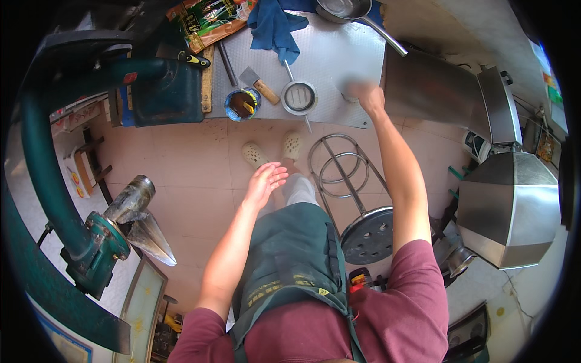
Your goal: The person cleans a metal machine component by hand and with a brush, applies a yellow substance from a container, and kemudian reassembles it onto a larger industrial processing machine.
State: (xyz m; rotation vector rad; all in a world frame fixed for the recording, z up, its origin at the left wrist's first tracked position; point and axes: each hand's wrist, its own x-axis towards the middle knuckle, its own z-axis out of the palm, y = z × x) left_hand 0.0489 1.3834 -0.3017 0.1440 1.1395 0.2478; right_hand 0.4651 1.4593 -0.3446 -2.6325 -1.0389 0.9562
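Note:
My right hand (370, 100), arm stretched forward, is at the near right part of the metal-topped table (330, 45). Its fingers look curled around something pale and blurred that I cannot make out. My left hand (265, 183) hangs in the air before my apron (284, 242), palm turned inward, fingers apart and holding nothing. Left of my right hand, a small round metal strainer (299, 98) lies at the table edge. Beside it are a scraper with a wooden handle (265, 91) and a blue tin (243, 104) with brown stuff inside.
A blue cloth (272, 30), a saucepan (345, 7) and a printed bag (209, 21) lie at the far side. A metal stool (366, 233) lies tipped at my right. A green machine (103, 233) with a metal spout stands left, a faceted metal hood (511, 209) right.

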